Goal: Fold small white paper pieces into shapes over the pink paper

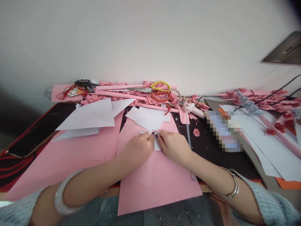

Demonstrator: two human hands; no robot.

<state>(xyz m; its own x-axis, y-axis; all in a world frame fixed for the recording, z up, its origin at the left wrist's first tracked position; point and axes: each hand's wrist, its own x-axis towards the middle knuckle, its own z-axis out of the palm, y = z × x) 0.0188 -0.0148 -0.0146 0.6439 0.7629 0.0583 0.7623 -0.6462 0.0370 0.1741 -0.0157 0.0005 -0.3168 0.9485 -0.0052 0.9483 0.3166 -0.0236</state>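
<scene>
Both hands meet over a pink paper sheet [155,194] near the table's front edge. My left hand [139,147] is closed, its thumb and fingertips pinching a small folded piece of white paper [157,146]. From the other side, my right hand [175,145] pinches the same piece, the two thumbs nearly touching. Much of the paper is hidden behind the fingers; its lower end shows between the hands. Just beyond them lie several cut white paper pieces [145,116].
Larger white sheets [91,114] lie on pink paper [89,153] at left, beside a dark phone [39,130]. Behind are scissors [162,91], pink paper flowers and a glue gun [192,109]. A small pink paper rose [196,132] and white sheets [277,150] lie at right.
</scene>
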